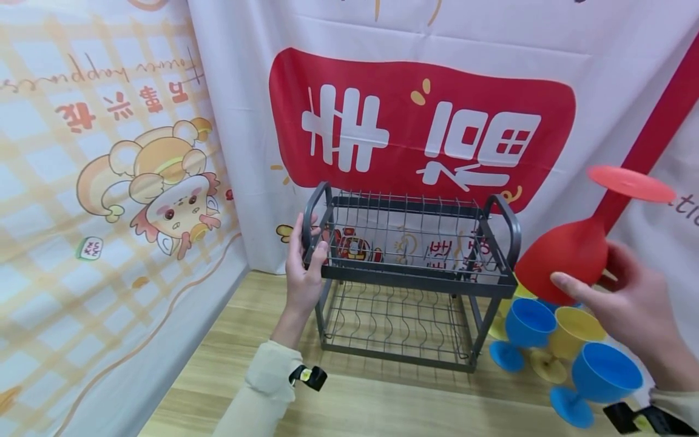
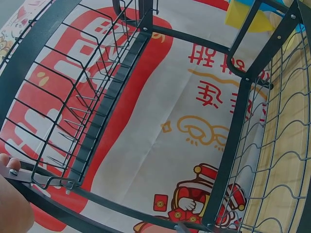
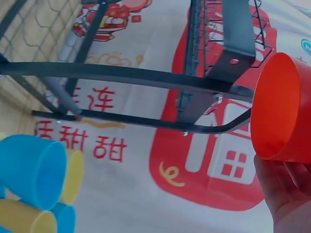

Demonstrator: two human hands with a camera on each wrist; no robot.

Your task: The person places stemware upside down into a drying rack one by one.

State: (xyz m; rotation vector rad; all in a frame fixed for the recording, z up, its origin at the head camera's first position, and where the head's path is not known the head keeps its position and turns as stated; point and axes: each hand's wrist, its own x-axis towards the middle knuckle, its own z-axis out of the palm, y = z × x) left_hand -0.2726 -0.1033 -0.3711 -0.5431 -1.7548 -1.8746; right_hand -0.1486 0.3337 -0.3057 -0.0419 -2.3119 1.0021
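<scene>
A red plastic goblet (image 1: 568, 258) is held upside down and tilted in my right hand (image 1: 633, 297), its round foot upward and its bowl beside the rack's right handle. In the right wrist view the red goblet's mouth (image 3: 276, 107) faces the rack, with my fingers (image 3: 277, 189) under the bowl. My left hand (image 1: 306, 267) grips the left end of a dark two-tier wire dish rack (image 1: 404, 276), thumb in front. The left wrist view shows only part of that hand (image 2: 14, 208) at the rack's corner. Both tiers of the rack hold nothing.
Blue goblets (image 1: 606, 370) and yellow goblets (image 1: 576, 332) stand upright, several together, right of the rack on the wooden table (image 1: 229, 376). Printed cloth (image 1: 420, 127) hangs close behind the rack, and another printed cloth (image 1: 109, 182) hangs at the left.
</scene>
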